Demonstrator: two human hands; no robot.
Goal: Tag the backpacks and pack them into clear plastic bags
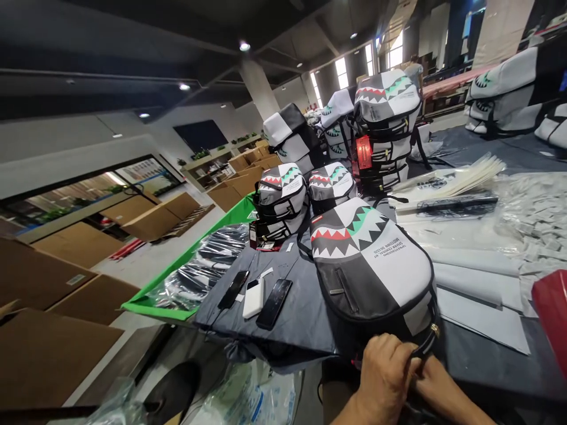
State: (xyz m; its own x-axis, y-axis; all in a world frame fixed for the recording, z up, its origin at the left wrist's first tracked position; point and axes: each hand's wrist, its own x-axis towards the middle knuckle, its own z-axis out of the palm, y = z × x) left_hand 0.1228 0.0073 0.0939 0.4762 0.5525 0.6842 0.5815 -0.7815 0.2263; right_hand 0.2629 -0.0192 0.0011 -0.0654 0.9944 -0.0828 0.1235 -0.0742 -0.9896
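A grey-and-white backpack point(367, 271) with a shark-teeth mouth printed on it lies on its back on a grey cloth point(301, 319) covering the table. My left hand point(383, 372) grips its lower edge near the bottom of the picture. My right hand point(438, 381) is close beside it, with its fingers on the black zip edge just below a gold zip pull point(435, 330). Part of the zip between my hands is hidden by my fingers.
Several matching backpacks point(281, 198) stand beyond, with two phones point(274, 304) and a white power bank point(253, 298) to the left. White sheets point(478, 283) lie right. A green-edged tray point(190, 277) holds plastic bags. Cardboard boxes point(44, 277) fill the left.
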